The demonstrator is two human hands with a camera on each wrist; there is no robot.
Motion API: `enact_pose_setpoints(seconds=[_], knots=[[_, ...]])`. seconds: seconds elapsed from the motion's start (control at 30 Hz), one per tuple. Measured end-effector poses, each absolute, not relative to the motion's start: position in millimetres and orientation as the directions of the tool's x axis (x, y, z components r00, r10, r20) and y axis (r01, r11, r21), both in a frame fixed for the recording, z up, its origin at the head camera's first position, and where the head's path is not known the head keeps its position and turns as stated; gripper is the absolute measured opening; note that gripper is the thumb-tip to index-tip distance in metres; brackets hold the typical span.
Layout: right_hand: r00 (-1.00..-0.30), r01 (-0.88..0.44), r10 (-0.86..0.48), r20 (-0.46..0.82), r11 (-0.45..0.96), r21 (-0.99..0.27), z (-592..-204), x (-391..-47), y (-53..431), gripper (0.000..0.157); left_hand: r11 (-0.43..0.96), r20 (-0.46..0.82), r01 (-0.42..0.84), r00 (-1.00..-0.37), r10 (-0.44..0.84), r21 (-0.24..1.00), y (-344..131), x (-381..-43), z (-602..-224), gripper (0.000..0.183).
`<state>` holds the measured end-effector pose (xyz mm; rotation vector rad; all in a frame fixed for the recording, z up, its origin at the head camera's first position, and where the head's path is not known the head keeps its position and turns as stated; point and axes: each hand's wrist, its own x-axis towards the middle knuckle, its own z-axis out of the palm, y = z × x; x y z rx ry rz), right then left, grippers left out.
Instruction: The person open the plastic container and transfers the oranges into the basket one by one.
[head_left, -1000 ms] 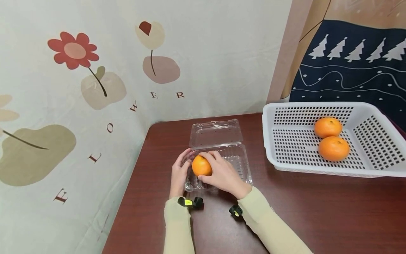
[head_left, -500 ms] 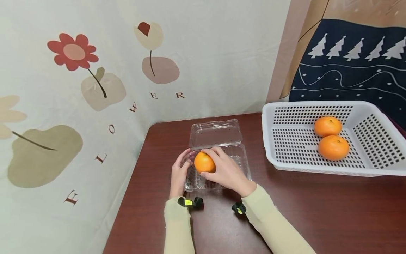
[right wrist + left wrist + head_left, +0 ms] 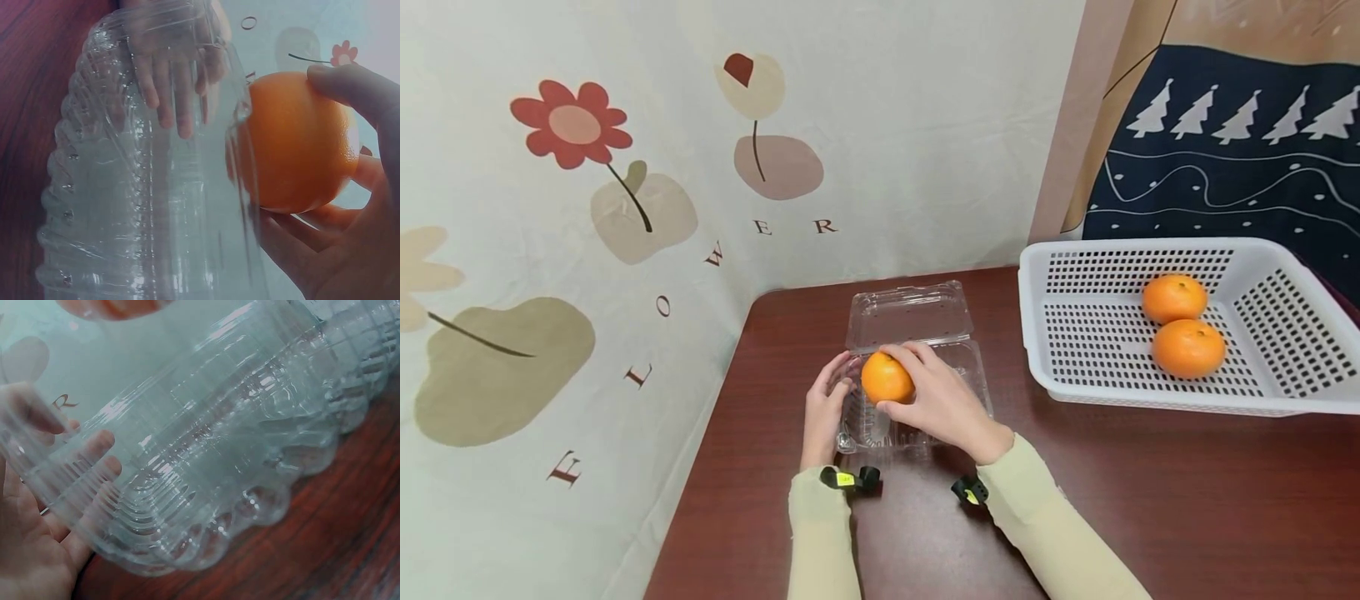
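Note:
My right hand [image 3: 943, 408] holds an orange [image 3: 887, 379] above the clear plastic clamshell box [image 3: 917, 429]. In the right wrist view, the thumb lies on one side of the orange [image 3: 300, 140] and fingers curve round the other, beside the box's rim. My left hand [image 3: 825, 417] stands at the box's left wall. Seen through the clear plastic in the right wrist view, the left hand's fingers [image 3: 162, 94] are fairly straight along that wall. The left wrist view shows the left hand [image 3: 37, 537] beside the box's ribbed wall [image 3: 144, 512].
The box's lid [image 3: 910, 317] lies folded back behind it. To the right, a white perforated basket [image 3: 1037, 333] holds two oranges [image 3: 1187, 348]. Both stand on a dark red-brown table [image 3: 760, 400]. A printed curtain [image 3: 925, 167] hangs behind the table.
My right hand has moved the orange slightly right and away from me, lifting it a little over the box. The left hand stays where it was.

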<state>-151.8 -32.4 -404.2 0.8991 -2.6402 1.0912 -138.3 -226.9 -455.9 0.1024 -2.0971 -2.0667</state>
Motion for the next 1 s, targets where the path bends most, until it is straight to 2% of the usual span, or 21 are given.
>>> enact_pose_setpoints(seconds=[0.5, 1.0], knots=[[-0.808, -0.584, -0.462, 0.365, 0.548, -0.599, -395.7, -151.4, -24.1, 0.07, 0.063, 0.083, 0.072, -0.979, -0.189, 0.995, -226.6, -137.2, -455.7, 0.039], [-0.796, -0.602, -0.458, 0.395, 0.541, -0.587, -389.5, -151.6, -18.3, 0.072, 0.057, 0.113, 0.103, -0.973, -0.2, 0.993, -233.3, -146.6, -478.6, 0.038]])
